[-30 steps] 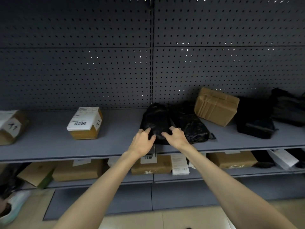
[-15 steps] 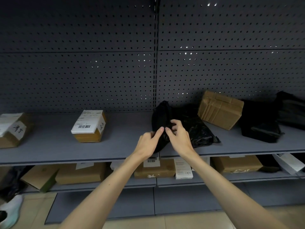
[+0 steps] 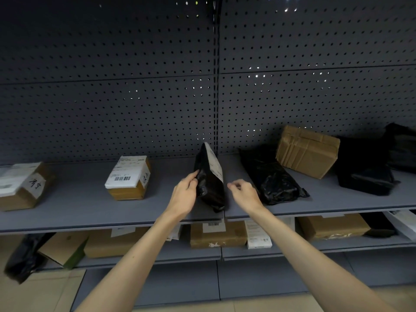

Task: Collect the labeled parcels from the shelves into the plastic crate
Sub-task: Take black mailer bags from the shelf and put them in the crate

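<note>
While left hand (image 3: 183, 195) pinches it, black parcel (image 3: 210, 188) stands edgewise, long axis front-to-back; right hand (image 3: 244, 193) loose.

The black parcel (image 3: 210, 188) is wrapped in thin plastic film, glossy and creased, with a matt white paper label (image 3: 215, 164) on one face. The black bag (image 3: 273, 183) beside it is crinkled, shiny plastic. The taped box (image 3: 308, 152) is dull brown cardboard under slick tape. The shelf (image 3: 90, 206) and perforated back panel (image 3: 112, 97) look like matt grey painted metal.
</note>
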### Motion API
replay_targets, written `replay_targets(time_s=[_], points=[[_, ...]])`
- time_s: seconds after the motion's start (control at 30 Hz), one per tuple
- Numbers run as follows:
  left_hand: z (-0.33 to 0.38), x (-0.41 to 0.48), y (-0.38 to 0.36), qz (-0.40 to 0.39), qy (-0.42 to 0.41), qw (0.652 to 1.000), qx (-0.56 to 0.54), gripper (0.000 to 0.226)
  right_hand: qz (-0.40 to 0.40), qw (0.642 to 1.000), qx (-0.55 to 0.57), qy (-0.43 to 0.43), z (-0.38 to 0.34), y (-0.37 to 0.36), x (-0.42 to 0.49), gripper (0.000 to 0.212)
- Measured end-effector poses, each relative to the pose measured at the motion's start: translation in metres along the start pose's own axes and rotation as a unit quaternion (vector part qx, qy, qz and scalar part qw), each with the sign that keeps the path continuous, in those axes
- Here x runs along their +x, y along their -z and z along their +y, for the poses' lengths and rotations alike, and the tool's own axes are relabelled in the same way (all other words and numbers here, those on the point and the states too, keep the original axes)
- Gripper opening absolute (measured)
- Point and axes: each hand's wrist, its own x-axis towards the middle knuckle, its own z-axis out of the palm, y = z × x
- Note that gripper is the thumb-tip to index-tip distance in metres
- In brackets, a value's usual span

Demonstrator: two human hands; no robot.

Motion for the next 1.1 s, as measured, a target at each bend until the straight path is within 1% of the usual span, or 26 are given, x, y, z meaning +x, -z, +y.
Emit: replay_targets(time_s=[0.07, 0.17, 0.27, 0.33, 0.4, 0.57, 0.67, 0.77, 0.83, 0.87, 0.93, 1.0, 1.1], points=[[-0.002, 0.001, 0.006, 0.012, 0.024, 1.0, 0.006, 0.044, -0.021, 0.999, -0.008, -0.026, 0.004, -0.005, 0.003, 0.031], [-0.003, 0.0, 0.005, -0.025, 0.047, 0.998, 0.03, 0.05, -0.04, 0.998, 0.008, -0.038, 0.009, -0.012, 0.005, 0.033], [-0.021, 0.003, -0.005, -0.07, 0.055, 0.993, 0.083, 0.04, -0.026, 0.999, 0.001, -0.029, 0.012, -0.009, 0.002, 0.034], [-0.031, 0.007, -0.013, -0.077, 0.047, 0.987, 0.132, 0.031, -0.019, 0.999, -0.008, -0.029, 0.018, -0.004, 0.002, 0.036], [-0.033, 0.008, -0.02, -0.077, 0.039, 0.984, 0.156, 0.028, -0.02, 0.999, -0.01, -0.033, 0.023, -0.001, 0.002, 0.035], [-0.035, 0.011, -0.026, -0.068, 0.043, 0.986, 0.145, 0.028, -0.018, 1.0, 0.006, -0.025, 0.023, -0.001, 0.001, 0.027], [-0.031, 0.013, -0.022, -0.068, 0.048, 0.988, 0.132, 0.022, -0.016, 0.999, 0.001, -0.03, 0.021, -0.005, -0.003, 0.023], [-0.032, 0.022, -0.01, -0.06, 0.053, 0.989, 0.128, 0.021, -0.048, 0.998, -0.031, -0.028, 0.019, -0.012, -0.01, 0.029], [-0.039, 0.025, 0.0, -0.044, 0.061, 0.982, 0.172, 0.025, -0.067, 0.995, -0.075, -0.016, 0.015, -0.01, -0.009, 0.031], [-0.038, 0.023, 0.005, -0.032, 0.068, 0.974, 0.213, 0.032, -0.06, 0.994, -0.094, -0.01, 0.012, -0.007, -0.004, 0.029], [-0.036, 0.014, 0.011, 0.006, 0.075, 0.957, 0.282, 0.052, -0.021, 0.994, -0.109, 0.002, 0.004, 0.003, 0.013, 0.028], [-0.032, 0.001, 0.011, 0.045, 0.079, 0.95, 0.299, 0.064, 0.016, 0.992, -0.125, 0.015, -0.003, 0.013, 0.034, 0.043], [-0.024, -0.016, 0.004, 0.07, 0.085, 0.944, 0.311, 0.066, 0.017, 0.989, -0.141, 0.027, -0.014, 0.023, 0.059, 0.064]])
